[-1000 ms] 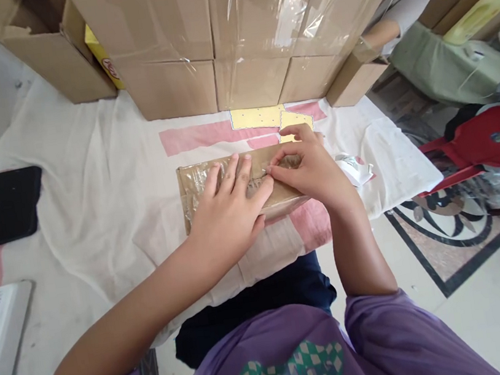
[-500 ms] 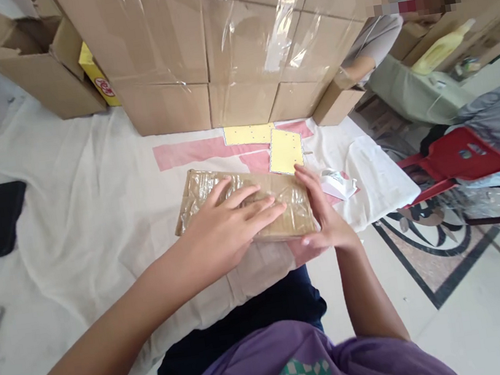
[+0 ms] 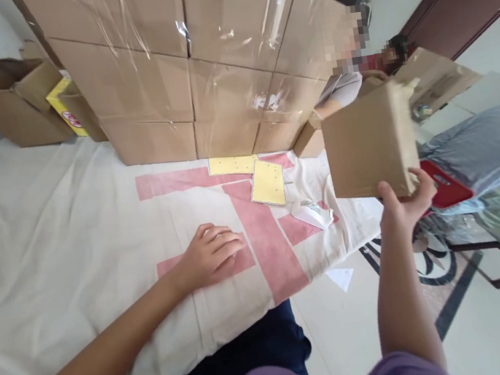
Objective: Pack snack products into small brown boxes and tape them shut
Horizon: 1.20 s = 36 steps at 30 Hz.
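Observation:
A closed cardboard box (image 3: pixel 360 147) is raised off the table at the right, gripped along its lower edge by my right hand (image 3: pixel 407 199). The thumb presses the near face, and the other fingers go round the side, partly hidden. My left hand (image 3: pixel 215 251) rests on the cloth-covered table (image 3: pixel 98 233), over a pink patch (image 3: pixel 172 266). It holds nothing, with its fingers loosely stretched and a little bent. Beyond it lie two yellow paper pieces (image 3: pixel 268 182) with wavy edges, and a crumpled white item (image 3: pixel 313 213) sits to their right.
Taped cardboard boxes (image 3: pixel 230 84) are stacked along the back. An open carton (image 3: pixel 29 107) and a yellow box (image 3: pixel 66 108) stand at the back left. Behind the stack, a co-worker's arm (image 3: pixel 329 105) reaches to a small box (image 3: pixel 311 138). A red chair (image 3: pixel 449 184) is at right.
The box has gone from the tabletop up and to the right in my right hand. My left hand has come off it and now lies on the cloth. The view has shifted.

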Motion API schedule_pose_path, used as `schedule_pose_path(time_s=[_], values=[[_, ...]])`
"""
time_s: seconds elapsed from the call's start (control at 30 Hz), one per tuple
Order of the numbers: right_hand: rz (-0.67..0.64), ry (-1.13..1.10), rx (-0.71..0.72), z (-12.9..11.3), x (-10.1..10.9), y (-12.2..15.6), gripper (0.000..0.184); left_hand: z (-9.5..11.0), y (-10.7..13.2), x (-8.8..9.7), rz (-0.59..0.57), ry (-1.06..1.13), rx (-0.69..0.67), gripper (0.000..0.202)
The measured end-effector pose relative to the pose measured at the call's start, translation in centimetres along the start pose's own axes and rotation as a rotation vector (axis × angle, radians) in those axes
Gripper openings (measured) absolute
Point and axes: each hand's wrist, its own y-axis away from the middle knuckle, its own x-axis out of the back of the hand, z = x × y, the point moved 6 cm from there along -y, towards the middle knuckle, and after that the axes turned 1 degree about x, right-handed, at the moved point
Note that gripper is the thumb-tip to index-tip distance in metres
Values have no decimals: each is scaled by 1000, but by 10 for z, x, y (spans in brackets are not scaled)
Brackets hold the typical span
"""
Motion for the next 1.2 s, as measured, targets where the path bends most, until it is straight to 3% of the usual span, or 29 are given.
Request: schedule_pose_path(time_s=[0.03,0.13,0.27,0.33,0.43,0.53,0.6,0.67,0.7,0.77,0.83,0.9,0.97,1.07,1.13,1.2], values=[[-15,75,-33,14,-13,-11,76,-4,4,-12,-66,23,25,24],[-224,268,-192,43,-72,-22,73,-12,10,-35,-204,69,85,24],[-328,362,-371,46,-130,-25,80,-14,12,-41,-269,83,117,26],[-359,336,-427,38,-144,-38,83,-14,13,-41,-296,91,134,27],[-323,285,-481,11,-146,-63,83,-15,15,-41,-328,104,167,26],[-247,165,-387,-40,-147,-66,58,-16,17,-42,-378,135,202,24],[-306,21,-227,-88,-160,-45,39,-19,18,-44,-406,208,252,24],[-469,-135,-48,-141,-182,-2,29,-26,17,-43,-348,381,409,20],[-562,-204,44,-169,-194,25,24,-30,17,-43,-277,518,534,29],[-719,-316,215,-224,-216,82,13,-31,17,-46,-89,881,787,67],[-847,-401,369,-278,-235,136,7,-16,16,-54,73,1297,938,90],[-973,-417,535,-326,-252,184,13,9,13,-61,158,1591,988,90],[-1070,-428,651,-363,-264,221,20,29,15,-62,261,1687,1054,79],[-1173,-376,887,-394,-274,257,32,39,25,-59,475,1797,1216,67],[-1208,-293,1008,-394,-282,270,41,33,33,-59,569,1865,1354,54],[-1251,-181,975,-379,-297,275,54,21,39,-59,579,1869,1458,39]])
